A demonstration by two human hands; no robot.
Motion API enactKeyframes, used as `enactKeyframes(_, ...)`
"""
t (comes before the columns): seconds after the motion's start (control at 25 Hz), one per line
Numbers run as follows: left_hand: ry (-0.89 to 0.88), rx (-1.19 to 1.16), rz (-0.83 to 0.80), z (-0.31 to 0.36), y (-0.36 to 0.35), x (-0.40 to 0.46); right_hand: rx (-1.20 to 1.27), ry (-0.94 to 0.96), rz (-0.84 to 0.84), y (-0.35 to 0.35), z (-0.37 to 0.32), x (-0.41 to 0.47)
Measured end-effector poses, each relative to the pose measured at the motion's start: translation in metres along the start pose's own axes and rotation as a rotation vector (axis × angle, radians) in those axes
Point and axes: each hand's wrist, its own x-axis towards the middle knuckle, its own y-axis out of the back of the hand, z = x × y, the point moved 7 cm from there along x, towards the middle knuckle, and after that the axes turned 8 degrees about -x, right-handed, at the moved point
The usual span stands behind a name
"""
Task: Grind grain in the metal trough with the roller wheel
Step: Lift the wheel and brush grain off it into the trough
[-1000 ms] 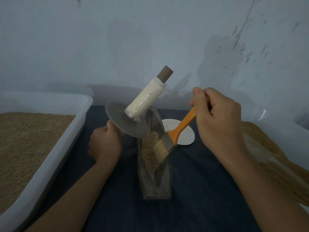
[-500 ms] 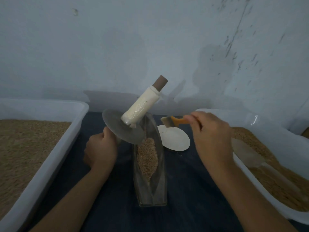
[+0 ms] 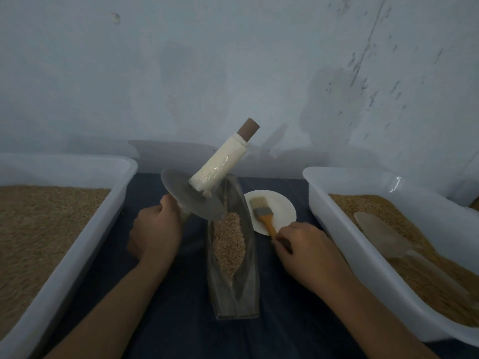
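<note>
At mid-bench, both hands work beside the grain-filled metal trough (image 3: pixel 234 255).

Nearest, the trough lies lengthwise on the dark cloth (image 3: pixel 160 307), grain (image 3: pixel 228 240) heaped inside. The left hand (image 3: pixel 155 230) curls round the lower handle of the tilted roller wheel (image 3: pixel 193 195), its disc touching the trough's far end. The right hand (image 3: pixel 308 251) pinches the orange brush (image 3: pixel 264 212), bristles on the white plate (image 3: pixel 281 209). Grain tubs (image 3: pixel 363 229) flank both edges.

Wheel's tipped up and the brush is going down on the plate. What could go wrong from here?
The roller wheel is tilted, with only the left hand gripping one handle end; its disc could slip and scatter grain out of the trough. The brush lies half off the white plate under the right hand and might roll onto the cloth.
</note>
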Motion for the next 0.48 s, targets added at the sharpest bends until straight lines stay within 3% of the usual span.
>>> enactKeyframes(0.08,-0.005,0.021,0.006,0.001,0.001,-0.001,0.083,-0.056,0.031,0.016,0.001,0.005)
enactKeyframes(0.16,-0.033,0.048,0.014,0.006,0.004,-0.001,0.211,-0.060,0.321,0.060,-0.004,0.011)
enactKeyframes(0.24,-0.095,0.091,0.038,0.016,0.009,-0.001,0.107,0.075,0.588,0.104,-0.022,0.018)
enactKeyframes(0.32,-0.158,0.144,0.067,0.026,0.013,-0.003,-0.125,0.238,0.519,0.118,-0.046,0.036)
enactKeyframes(0.48,-0.231,0.266,0.032,0.030,0.015,-0.008,-0.350,0.329,0.228,0.104,-0.075,0.066)
